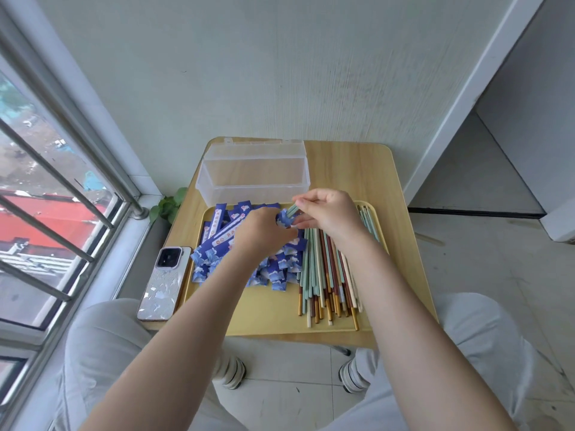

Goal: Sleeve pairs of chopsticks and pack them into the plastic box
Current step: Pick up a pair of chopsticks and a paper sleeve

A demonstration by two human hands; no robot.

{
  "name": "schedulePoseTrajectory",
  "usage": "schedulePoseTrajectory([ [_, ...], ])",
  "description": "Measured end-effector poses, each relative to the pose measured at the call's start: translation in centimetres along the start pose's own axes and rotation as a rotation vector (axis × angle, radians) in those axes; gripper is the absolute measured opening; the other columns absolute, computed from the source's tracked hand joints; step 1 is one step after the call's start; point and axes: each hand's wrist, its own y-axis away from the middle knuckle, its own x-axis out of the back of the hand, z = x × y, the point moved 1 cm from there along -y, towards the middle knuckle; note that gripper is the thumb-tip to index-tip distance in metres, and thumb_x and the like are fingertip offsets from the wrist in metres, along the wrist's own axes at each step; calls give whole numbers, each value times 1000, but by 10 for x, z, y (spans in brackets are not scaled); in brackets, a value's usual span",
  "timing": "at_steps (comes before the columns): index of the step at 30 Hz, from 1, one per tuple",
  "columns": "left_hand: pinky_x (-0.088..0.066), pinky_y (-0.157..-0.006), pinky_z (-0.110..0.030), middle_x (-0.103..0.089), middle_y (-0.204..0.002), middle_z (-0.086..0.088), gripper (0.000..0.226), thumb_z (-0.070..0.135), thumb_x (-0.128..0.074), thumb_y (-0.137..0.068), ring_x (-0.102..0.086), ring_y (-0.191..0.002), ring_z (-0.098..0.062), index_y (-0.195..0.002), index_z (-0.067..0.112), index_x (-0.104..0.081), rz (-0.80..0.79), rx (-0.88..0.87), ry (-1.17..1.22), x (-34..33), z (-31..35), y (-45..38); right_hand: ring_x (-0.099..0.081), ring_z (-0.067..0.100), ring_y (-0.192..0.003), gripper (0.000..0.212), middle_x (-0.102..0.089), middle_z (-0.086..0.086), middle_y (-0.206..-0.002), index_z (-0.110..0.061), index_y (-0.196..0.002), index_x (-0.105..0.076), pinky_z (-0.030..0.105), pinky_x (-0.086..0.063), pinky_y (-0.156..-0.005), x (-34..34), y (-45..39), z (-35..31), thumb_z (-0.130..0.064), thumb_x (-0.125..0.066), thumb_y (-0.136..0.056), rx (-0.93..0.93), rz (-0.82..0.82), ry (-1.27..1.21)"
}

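A clear plastic box (253,178) stands open at the back of the small wooden table, with nothing visible inside. In front of it a yellow tray (273,315) holds a heap of blue patterned paper sleeves (217,244) on the left and several loose chopsticks (326,275) on the right. My left hand (264,231) holds one blue sleeve (283,218) by its mouth above the tray. My right hand (326,213) pinches a pair of pale green chopsticks (292,209), whose ends sit at the sleeve's opening.
A phone (163,283) in a pale case lies on the table's left edge beside the tray. A barred window is on the left, a wall behind the table, a small green plant (168,206) between them. My knees are under the table's front edge.
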Motion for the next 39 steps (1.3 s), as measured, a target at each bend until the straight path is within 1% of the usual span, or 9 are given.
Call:
schedulePoseTrajectory([
  [3, -47, -84, -36, -66, -102, -1, 70, 69, -70, -76, -63, -102, -26, -127, 24, -53, 195, -166, -176, 22, 4, -26, -73, 22, -67, 17, -72, 17, -89, 6, -110, -67, 30, -63, -67, 0, -24, -19, 1, -66, -94, -38, 80, -136],
  [5, -21, -118, -46, -49, -145, -7, 104, 77, -63, -75, -43, -137, -28, -155, 23, -24, 278, -186, -196, 32, -6, -48, -73, 22, -67, 13, -72, 17, -88, 3, -107, -66, 28, -62, -66, 0, -46, -28, 0, -65, -95, -23, 216, -238],
  [8, -3, -125, -46, -35, -157, -6, 75, 59, -45, -97, -27, -148, -24, -156, 16, -24, 332, -68, -90, 35, -32, -71, -74, 22, -69, 5, -73, 18, -87, -4, -94, -66, 28, -62, -67, -1, -82, -31, 0, -62, -96, 10, 391, -310],
  [16, -5, -125, -40, -35, -158, -11, 55, 28, -51, -100, -18, -152, -29, -149, 9, -38, 230, -85, -140, 6, -84, -86, -75, 20, -70, 18, -72, 5, -75, -14, -81, -64, 41, -63, -77, -67, -150, 9, -7, -62, -97, -99, 352, 22],
  [21, -11, -123, -40, -49, -148, -9, 45, 24, -49, -100, -32, -144, -28, -141, 7, -51, 267, -124, -85, 8, -86, -88, -68, 20, -80, 22, -76, 5, -92, -11, -95, -78, 26, -50, -64, -89, -152, 6, -12, -56, -97, 113, 94, 752],
  [24, -10, -125, -41, -40, -157, -11, 47, 26, -45, -103, -21, -151, -29, -147, 8, -46, 225, -84, -50, 12, -83, -88, -67, 24, -98, 22, -73, 7, -108, -8, -110, -74, 31, -54, -81, -88, -149, 2, -15, -56, -100, 154, 29, 935],
  [28, -31, -115, -37, -41, -152, -11, 42, 26, -50, -101, -31, -144, -27, -140, 9, -53, 291, -40, 22, 15, -78, -76, -61, 23, -107, 20, -68, 6, -112, -11, -108, -71, 30, -48, -81, -75, -124, -2, -13, -53, -99, 280, 34, 992],
  [33, -36, -54, -27, -59, -92, 0, 17, 25, -55, -95, -54, -77, -20, -89, 15, -66, 148, 39, 49, 15, -69, -56, -63, 22, -91, 27, -66, 4, -104, -11, -107, -65, 36, -50, -78, -62, -72, 10, -35, -64, -95, -7, -278, 1051],
  [39, -39, -65, -29, -64, -108, -2, 27, 40, -66, -92, -60, -102, -24, -110, 21, -72, -3, -49, -173, 1, -71, -32, -58, 25, -94, 41, -59, 5, -108, -12, -118, -55, 36, -44, -76, -61, -38, 37, -36, -73, -90, -121, -277, 903],
])
